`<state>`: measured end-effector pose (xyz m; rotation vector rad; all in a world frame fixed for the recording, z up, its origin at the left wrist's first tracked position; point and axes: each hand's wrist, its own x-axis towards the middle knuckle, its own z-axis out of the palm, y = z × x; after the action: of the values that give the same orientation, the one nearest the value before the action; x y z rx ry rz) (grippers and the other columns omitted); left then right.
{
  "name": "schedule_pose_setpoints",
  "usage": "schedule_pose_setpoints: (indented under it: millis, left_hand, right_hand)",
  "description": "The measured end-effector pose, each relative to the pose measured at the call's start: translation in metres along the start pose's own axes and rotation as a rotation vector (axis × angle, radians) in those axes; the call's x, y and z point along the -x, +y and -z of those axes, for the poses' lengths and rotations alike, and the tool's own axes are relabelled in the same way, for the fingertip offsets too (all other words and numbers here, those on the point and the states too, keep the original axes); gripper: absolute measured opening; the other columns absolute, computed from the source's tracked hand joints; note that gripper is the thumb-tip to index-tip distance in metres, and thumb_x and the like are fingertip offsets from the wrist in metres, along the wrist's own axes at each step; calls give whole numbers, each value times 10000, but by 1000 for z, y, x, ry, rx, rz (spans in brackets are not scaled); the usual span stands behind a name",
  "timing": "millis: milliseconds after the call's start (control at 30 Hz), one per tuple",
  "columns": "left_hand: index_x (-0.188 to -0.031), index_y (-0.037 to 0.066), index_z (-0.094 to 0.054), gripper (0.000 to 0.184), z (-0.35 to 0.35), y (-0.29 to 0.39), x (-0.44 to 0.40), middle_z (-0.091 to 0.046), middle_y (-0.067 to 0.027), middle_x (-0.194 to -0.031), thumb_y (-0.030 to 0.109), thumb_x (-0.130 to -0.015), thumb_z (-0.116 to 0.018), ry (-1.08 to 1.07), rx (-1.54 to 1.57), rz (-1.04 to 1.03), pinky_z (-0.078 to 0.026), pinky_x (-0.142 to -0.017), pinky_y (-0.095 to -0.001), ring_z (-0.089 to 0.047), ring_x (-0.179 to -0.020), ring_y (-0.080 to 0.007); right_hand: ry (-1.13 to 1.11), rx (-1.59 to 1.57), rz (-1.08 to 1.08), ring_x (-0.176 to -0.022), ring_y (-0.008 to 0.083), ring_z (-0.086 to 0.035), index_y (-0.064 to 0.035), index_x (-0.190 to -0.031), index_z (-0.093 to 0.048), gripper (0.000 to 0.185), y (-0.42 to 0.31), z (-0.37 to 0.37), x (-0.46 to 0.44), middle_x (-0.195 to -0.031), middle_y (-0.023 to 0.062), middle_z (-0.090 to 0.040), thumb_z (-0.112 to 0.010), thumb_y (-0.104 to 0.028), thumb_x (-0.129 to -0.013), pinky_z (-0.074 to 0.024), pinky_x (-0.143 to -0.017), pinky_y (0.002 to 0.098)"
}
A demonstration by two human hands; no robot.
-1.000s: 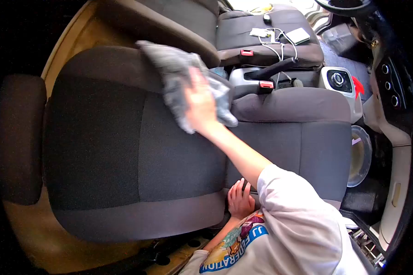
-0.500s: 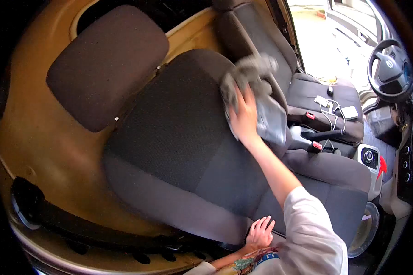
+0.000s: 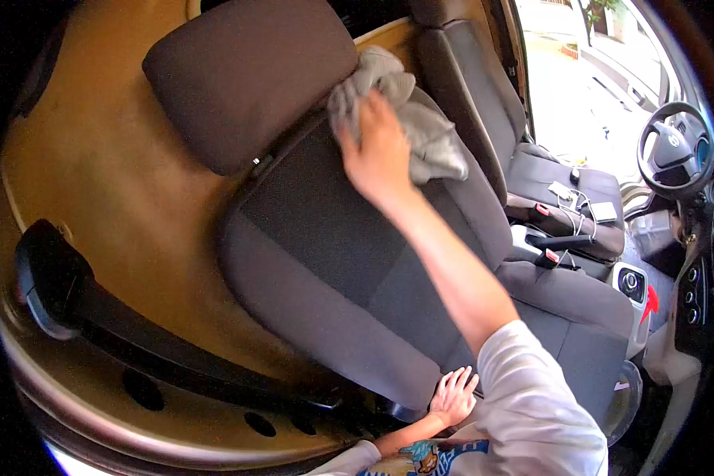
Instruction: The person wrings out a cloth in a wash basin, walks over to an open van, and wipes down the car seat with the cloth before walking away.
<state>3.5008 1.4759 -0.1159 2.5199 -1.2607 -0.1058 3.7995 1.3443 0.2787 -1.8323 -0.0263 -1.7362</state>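
A grey cloth (image 3: 432,143) lies bunched against the upper corner of the seat backrest (image 3: 325,222), just beside the headrest (image 3: 250,79). My right hand (image 3: 381,151) grips it and presses it onto the fabric, with part of the cloth hanging past the fingers toward the side bolster. Slight blur softens those fingertips. Low in the view, my left hand (image 3: 454,395) rests with fingers extended where the backrest meets the seat cushion (image 3: 571,333). It holds nothing.
A seat belt (image 3: 182,341) runs along the door side at lower left. Beyond the backrest is the driver's seat (image 3: 476,87), with a white cable and small white devices (image 3: 603,211) on its cushion. The steering wheel (image 3: 674,151) and gear lever (image 3: 631,282) are at right.
My right hand has moved the cloth up and left along the backrest, from its side bolster to its top near the headrest. My left hand stays at the cushion. The view has shifted.
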Motion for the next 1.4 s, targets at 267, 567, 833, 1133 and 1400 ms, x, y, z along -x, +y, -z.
schedule_pose_setpoints:
  millis: [267,567,833,1133,1400]
  left_hand:
    - [-1214,103,-702,415,-17,-4,5,-675,-157,-1257,329,-903,-544,-133,122,61,-342,-1095,-558,-556,-1248,-350]
    - [-1346,36,-575,500,15,9,2,-507,-213,-1465,242,-891,-567,2,31,-13,-331,-1147,-495,-453,-1368,-344]
    - [-1389,58,-561,535,21,9,0,-505,-202,-1479,263,-895,-572,-185,-6,14,-299,-1169,-520,-439,-1385,-348]
    - [-1369,54,-568,558,-9,-7,-2,-485,-254,-1456,264,-858,-640,48,102,-54,-308,-1169,-575,-424,-1370,-408]
    - [-1259,45,-629,505,-17,0,1,-551,-208,-1383,139,-765,-664,249,117,-65,-351,-1108,-535,-478,-1300,-372]
  right_hand:
    - [-468,-368,32,-1008,328,-664,-171,-1376,-647,544,-94,132,175,-1118,172,-598,-759,-140,-844,-570,-872,428]
    - [-186,-142,-33,-1358,473,-410,-103,-1420,-555,609,-48,32,53,-1439,292,-444,-672,-429,-920,-303,-1165,554]
    - [-590,-928,-541,-1418,413,-410,-30,-1323,-617,501,-129,72,65,-1461,293,-465,-641,-381,-967,-349,-1172,463]
    - [-751,-87,14,-1394,488,-391,-260,-1309,-676,643,-153,169,235,-1462,285,-422,-725,-48,-704,-358,-1178,559]
    - [-877,85,-40,-1082,421,-548,-364,-1477,-531,885,-117,232,330,-1178,248,-532,-811,-178,-658,-491,-912,486]
